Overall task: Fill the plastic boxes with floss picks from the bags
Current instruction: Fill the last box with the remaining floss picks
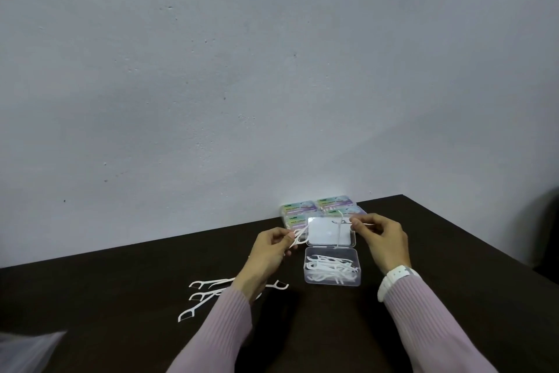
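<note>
A clear plastic box [332, 280] lies open on the dark table [121, 297], its lid [329, 232] tipped back; several white floss picks lie inside. My left hand [269, 254] hovers left of the box and pinches a floss pick [298, 238] at its fingertips. My right hand [384, 239] is above the lid's right side and pinches another floss pick [341, 221]. Several loose floss picks [205, 294] lie on the table under and left of my left forearm.
Several closed labelled boxes [317, 208] are stacked against the grey wall behind the open box. A clear plastic bag [27, 348] shows at the bottom left corner. The table's right edge runs diagonally at the right.
</note>
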A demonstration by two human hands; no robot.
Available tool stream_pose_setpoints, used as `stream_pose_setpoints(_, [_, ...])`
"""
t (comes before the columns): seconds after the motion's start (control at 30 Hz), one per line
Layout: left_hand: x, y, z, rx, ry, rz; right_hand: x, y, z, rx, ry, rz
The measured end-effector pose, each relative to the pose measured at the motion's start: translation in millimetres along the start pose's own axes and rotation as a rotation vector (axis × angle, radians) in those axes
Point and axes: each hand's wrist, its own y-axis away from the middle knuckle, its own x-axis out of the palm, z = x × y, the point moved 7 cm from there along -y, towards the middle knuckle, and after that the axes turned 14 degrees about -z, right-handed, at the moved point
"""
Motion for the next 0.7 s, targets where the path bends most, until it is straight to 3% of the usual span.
stream_pose_setpoints(0.17, [20, 3, -17, 0.279, -0.288, -0.071, -7, -5, 0, 0.011, -0.03, -0.04])
stream_pose_setpoints(0.33, [54, 20, -29, 0.467, -0.411, 0.051, -9, -6, 1, 0.005, -0.055, -0.051])
stream_pose_setpoints(0.47, [62, 20, -23, 0.457, -0.484, 0.115, -6, -5, 1, 0.005, -0.053, -0.025])
stream_pose_setpoints(0.6, [45, 17, -32, 0.477, -0.506, -0.055, -3, -4, 2, -0.007, -0.049, 0.0])
stream_pose_setpoints(0.7, [35, 17, -44, 0.483, -0.325, -0.113, -2, -3, 5, -0.018, -0.063, 0.023])
